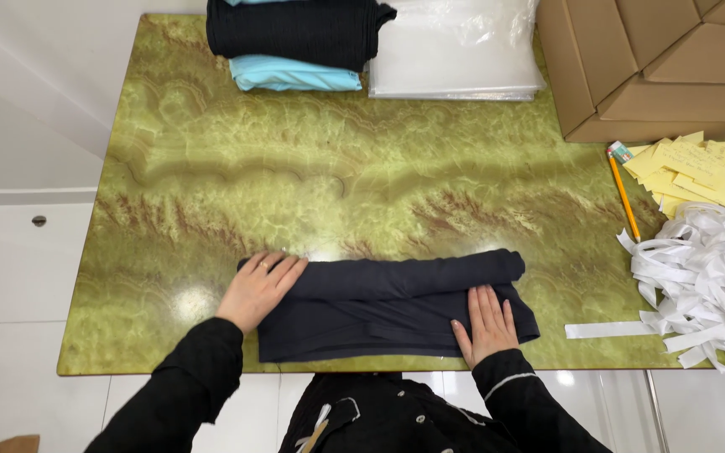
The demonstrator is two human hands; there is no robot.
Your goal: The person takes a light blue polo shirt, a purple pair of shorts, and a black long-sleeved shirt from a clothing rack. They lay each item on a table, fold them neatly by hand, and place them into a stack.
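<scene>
**Hands Being Pressed Flat on a Folded Dark Garment**

Both hands are being laid open, fingers extended, on a dark navy garment (392,304) that is lying folded near the front edge of the green marbled table (211,168). Nothing is being gripped by either one.

Starting at the left, the left hand (258,289) is being rested palm down on the garment's left end, fingers spread and angled toward the far side, with a ring being worn on one finger. Toward the middle, the cloth is being shown as a long rolled or doubled band across the top and a flatter layer beneath it. It is being judged soft, light and limp: it will likely sag and unfold if lifted by one corner, so hold is best taken at both ends of the fold, or under the whole bundle. Further right, the right hand (487,323) is being pressed flat on the lower right part, fingers together and pointing away from the body.

Past the garment on the right, a heap of white paper strips (702,277) is being seen, with a pencil (623,193), yellow notes (698,172) and cardboard boxes (648,67) behind. At the far edge, folded black and light blue clothes (295,42) and clear plastic bags (455,50) are being kept.
</scene>
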